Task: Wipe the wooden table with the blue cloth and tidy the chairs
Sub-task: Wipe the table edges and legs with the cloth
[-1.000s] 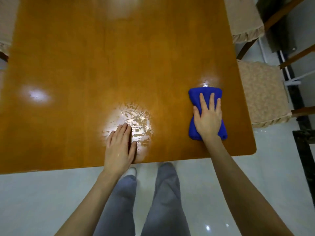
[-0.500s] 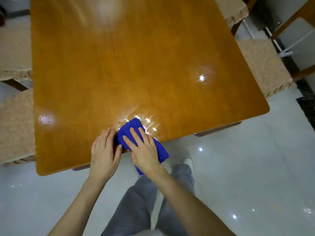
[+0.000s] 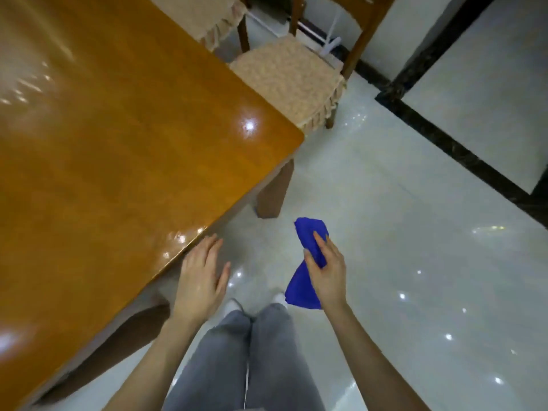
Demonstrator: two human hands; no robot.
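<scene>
The glossy wooden table (image 3: pixel 118 161) fills the left of the view, its near corner toward the right. My right hand (image 3: pixel 327 272) grips the folded blue cloth (image 3: pixel 308 262) in the air above the floor, off the table. Just past the table's near edge hovers my left hand (image 3: pixel 201 277), fingers straight and holding nothing. A chair with a beige cushion (image 3: pixel 289 80) stands at the table's right side, partly tucked under it. A second cushioned chair (image 3: pixel 204 16) sits farther back.
White glossy floor tiles (image 3: pixel 415 262) spread to the right, crossed by a dark border strip (image 3: pixel 462 152). A table leg (image 3: pixel 271 191) stands under the near corner. My legs in grey trousers (image 3: pixel 243 357) are at the bottom centre.
The cloth left the table top; my right hand now carries it over the floor. My left hand lifted off the table. The view swung right, toward the table corner and chairs.
</scene>
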